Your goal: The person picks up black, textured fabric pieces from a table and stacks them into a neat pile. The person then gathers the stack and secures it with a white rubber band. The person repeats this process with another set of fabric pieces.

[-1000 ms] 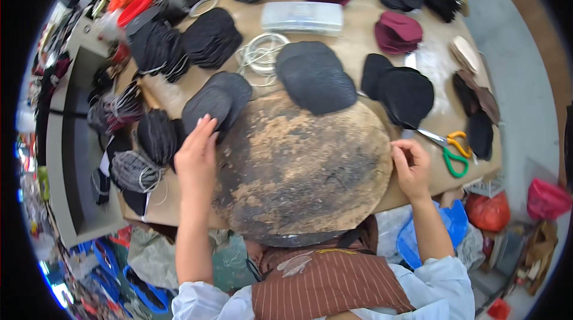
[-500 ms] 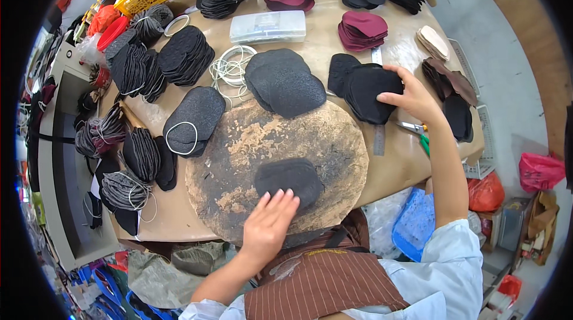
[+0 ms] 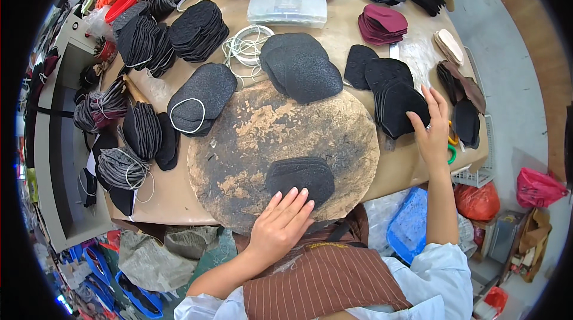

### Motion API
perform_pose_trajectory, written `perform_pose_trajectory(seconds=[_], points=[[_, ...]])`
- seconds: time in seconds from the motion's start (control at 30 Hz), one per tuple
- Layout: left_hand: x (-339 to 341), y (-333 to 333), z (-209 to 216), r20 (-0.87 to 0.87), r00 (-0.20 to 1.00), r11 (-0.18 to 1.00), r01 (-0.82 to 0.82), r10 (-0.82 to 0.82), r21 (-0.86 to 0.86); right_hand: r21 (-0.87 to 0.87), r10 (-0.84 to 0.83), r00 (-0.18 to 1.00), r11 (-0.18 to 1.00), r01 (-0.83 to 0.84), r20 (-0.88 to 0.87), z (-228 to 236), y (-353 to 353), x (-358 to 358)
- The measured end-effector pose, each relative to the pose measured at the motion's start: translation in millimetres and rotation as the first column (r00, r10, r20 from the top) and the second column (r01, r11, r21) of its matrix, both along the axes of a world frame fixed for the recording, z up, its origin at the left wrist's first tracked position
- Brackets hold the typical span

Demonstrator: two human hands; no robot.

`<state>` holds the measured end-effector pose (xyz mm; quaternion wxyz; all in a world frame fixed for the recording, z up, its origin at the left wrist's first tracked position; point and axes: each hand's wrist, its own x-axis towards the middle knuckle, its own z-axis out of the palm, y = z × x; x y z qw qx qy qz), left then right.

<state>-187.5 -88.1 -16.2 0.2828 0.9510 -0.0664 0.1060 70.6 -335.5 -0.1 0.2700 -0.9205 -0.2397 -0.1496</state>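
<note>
Left hand (image 3: 279, 227): laid flat, fingers together and straight, tips on the near edge of a stack of black oval pads (image 3: 301, 175). Stack sits on the round wooden block (image 3: 280, 126), toward its near edge and right of centre; layers slightly stepped.

Right hand (image 3: 434, 135): thumb and fingers wide apart at the right rim of a fanned pile of black pads (image 3: 394, 108), on the worktop (image 3: 170, 195) between the block's right edge and the worktop's right edge. Thumb tip at the top layer; no piece seen lifted.

Risks, judged:
1. Fingertip pressure falls on the near edge only. A push off-centre could shear the stack further out of line or slide it toward the block's near edge.
2. Right-hand pile already staggered. A sideways drag by the thumb could topple it, or bring several layers at once, as thin dark pieces look hard to separate.
3. Scissors (image 3: 453, 135), partly hidden behind the right wrist, near the worktop's right edge: a sweep of the forearm could catch the handles.
4. Dark grey pads (image 3: 301, 66) overlap the block's far edge; a knock could send them into the loose white cord (image 3: 245, 51) and tangle it.
</note>
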Motion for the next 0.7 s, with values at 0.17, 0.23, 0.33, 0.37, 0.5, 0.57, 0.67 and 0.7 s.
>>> perform_pose_trajectory(seconds=[0.17, 0.23, 0.33, 0.37, 0.5, 0.57, 0.67, 0.7], points=[[-12.4, -0.6, -0.8, -0.017, 1.000, 1.000, -0.015, 0.015, -0.010, -0.179, 0.009, 0.985, 0.984, 0.022, 0.175, 0.1, -0.6, -1.4], [-22.5, -1.2, -3.0, -0.033, 0.998, 0.999, -0.053, 0.053, 0.000, -0.220, 0.013, 0.982, 0.975, 0.029, 0.188, 1.1, 2.0, -2.6], [-34.7, -1.2, -5.9, -0.051, 0.992, 0.994, -0.113, 0.113, 0.009, -0.252, 0.013, 0.987, 0.967, 0.028, 0.158, -1.0, 4.3, -3.4], [-37.9, -1.6, -6.3, -0.056, 0.989, 0.991, -0.133, 0.134, 0.011, -0.255, 0.015, 0.990, 0.967, 0.022, 0.140, -2.0, -0.2, -0.6], [-45.4, -0.3, -6.3, -0.064, 0.985, 0.987, -0.159, 0.159, 0.000, -0.298, 0.010, 0.994, 0.954, 0.022, 0.106, 9.6, 3.2, -1.5], [-47.7, 0.5, -7.6, -0.067, 0.985, 0.987, -0.160, 0.159, -0.008, -0.284, 0.018, 0.995, 0.959, 0.012, 0.101, 7.9, 0.5, 0.1], [-50.4, -1.1, -6.7, -0.049, 0.975, 0.976, -0.215, 0.215, -0.011, -0.263, 0.002, 0.997, 0.965, 0.018, 0.076, 7.8, 5.1, -1.2], [-50.8, -1.1, -7.5, -0.047, 0.975, 0.976, -0.217, 0.216, -0.012, -0.245, -0.021, 0.999, 0.969, 0.032, 0.047, 12.2, 6.9, -1.8]])
